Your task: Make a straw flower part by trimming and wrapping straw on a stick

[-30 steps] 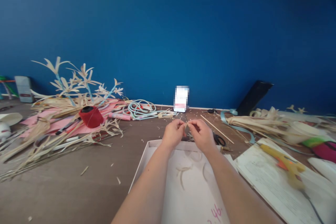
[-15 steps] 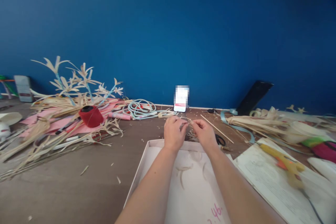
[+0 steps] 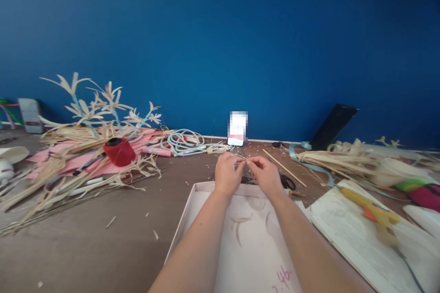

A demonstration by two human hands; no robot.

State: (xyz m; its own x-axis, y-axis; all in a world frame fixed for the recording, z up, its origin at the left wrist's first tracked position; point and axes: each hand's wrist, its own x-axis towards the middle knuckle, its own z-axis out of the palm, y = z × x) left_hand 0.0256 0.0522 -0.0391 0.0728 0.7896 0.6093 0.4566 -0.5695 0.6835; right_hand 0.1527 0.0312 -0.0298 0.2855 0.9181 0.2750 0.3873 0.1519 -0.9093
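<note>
Over the far edge of a shallow white box lid point(image 3: 220, 261), my left hand point(image 3: 228, 173) is closed in a pinch. My right hand point(image 3: 266, 176) pinches from the other side, its fingertips almost touching those of the left. Between them runs a thin pale plant-fibre strip point(image 3: 245, 158), mostly hidden by the fingers. Black-handled scissors point(image 3: 288, 182) lie beside my right wrist, partly covered. A few curled pale scraps point(image 3: 238, 226) rest inside the lid, below my forearms.
At left stand dried-fibre flowers point(image 3: 112, 96) on blue stems, behind a red spool point(image 3: 119, 152). A phone point(image 3: 236, 135) leans on the blue wall ahead. On the right, a yellow glue gun point(image 3: 373, 215) lies on papers point(image 3: 338, 219), near fibre bundles point(image 3: 330, 161) and light-blue ribbon point(image 3: 321, 170).
My right hand has moved slightly left, bringing its fingertips closer to those of my left hand. The left hand has hardly moved.
</note>
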